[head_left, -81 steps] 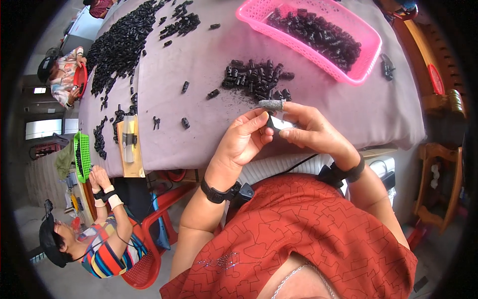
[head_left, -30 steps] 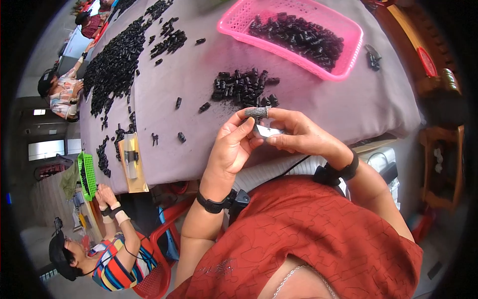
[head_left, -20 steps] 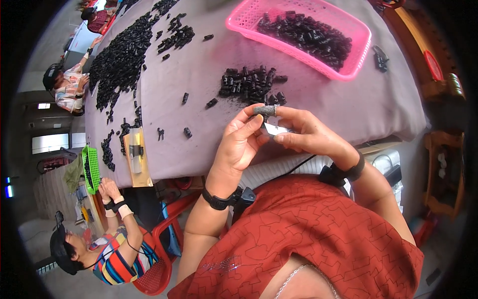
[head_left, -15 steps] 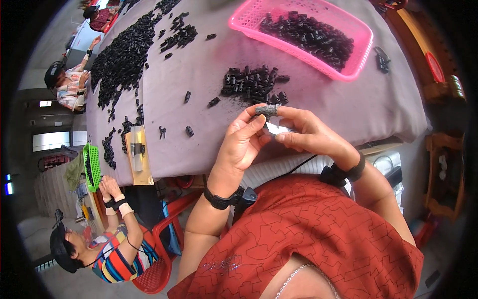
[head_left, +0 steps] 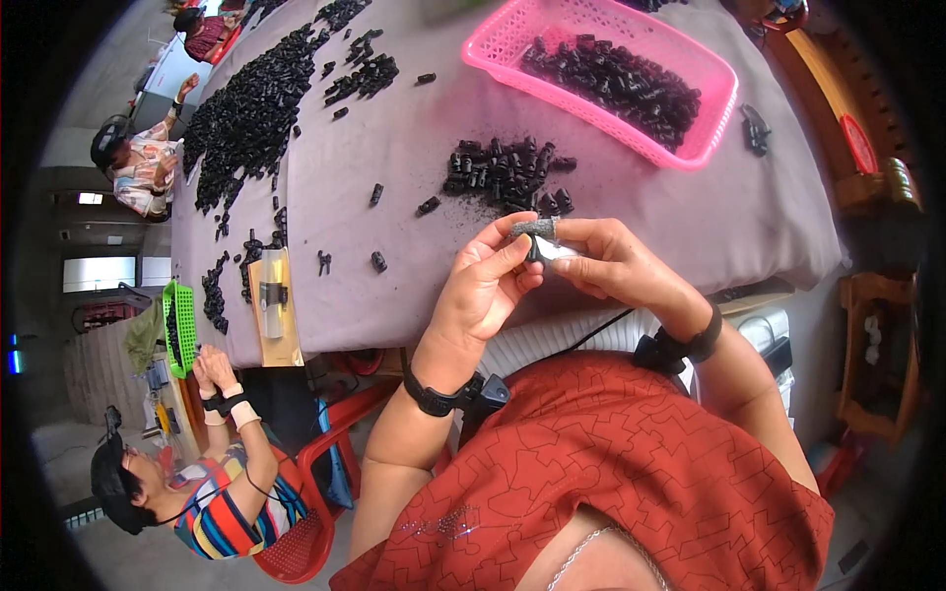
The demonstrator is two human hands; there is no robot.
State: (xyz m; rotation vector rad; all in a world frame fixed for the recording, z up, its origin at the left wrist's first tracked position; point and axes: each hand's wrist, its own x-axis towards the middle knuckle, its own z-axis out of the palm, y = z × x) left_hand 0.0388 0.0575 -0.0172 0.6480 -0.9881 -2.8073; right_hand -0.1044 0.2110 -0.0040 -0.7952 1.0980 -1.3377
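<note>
Over the table's near edge my two hands meet, fingers closed. In my left hand [head_left: 477, 286] a small black plastic piece [head_left: 535, 252] is pinched, mostly covered by the fingers. My right hand [head_left: 626, 258] grips a flat, shiny, blade-like piece [head_left: 556, 249], its tip against or very close to the black piece. A grey wrap [head_left: 533, 228] appears to cover the tip of my right index finger. Just beyond my hands lies a loose pile of small black plastic parts [head_left: 503, 167], with dark crumbs around it.
A pink basket [head_left: 591, 110] holding many black parts stands beyond the pile. At far left spreads a large heap of black parts [head_left: 246, 118]. A co-worker [head_left: 232, 483] sits at left near a green basket [head_left: 179, 330]. Grey cloth [head_left: 394, 295] covers the table.
My hands stay together, shifted slightly in view. The blade-like piece has turned a little, and more of the black piece now shows between the fingers.
</note>
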